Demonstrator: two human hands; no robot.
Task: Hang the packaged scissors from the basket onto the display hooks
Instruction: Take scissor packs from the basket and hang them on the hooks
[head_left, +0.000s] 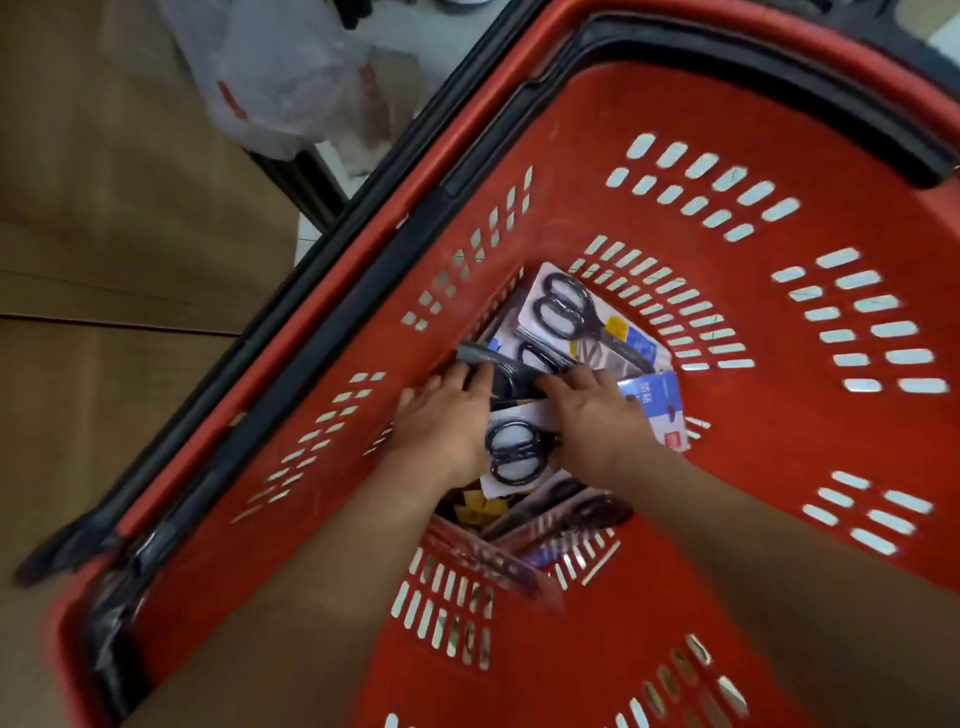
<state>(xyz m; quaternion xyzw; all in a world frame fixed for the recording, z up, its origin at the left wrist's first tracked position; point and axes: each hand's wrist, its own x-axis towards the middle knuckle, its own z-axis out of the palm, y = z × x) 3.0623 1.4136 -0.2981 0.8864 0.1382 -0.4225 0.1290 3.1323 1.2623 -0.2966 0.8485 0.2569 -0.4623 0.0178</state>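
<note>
Red shopping basket (779, 441) walls frame both hands at its floor. The left hand (441, 415) lays fairly straight fingers on a dark pack (480, 354). The right hand (597, 415) lies flat, thumb against the white-carded packaged scissors (514, 452) between them; whether it pinches, I cannot tell. Beyond, more scissor packs (566, 312) overlap loosely, so lifting one could drag its neighbours or snag a slot.

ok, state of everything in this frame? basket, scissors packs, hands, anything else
basket: upright, handles folded down on the rim, packs at the bottom
far pack: lying flat, untouched
near pack: between both hands, in the basket
left hand: fingers straight, resting on the pile
right hand: at the near pack's edge, grip unclear
bag: crumpled, outside the basket
</note>
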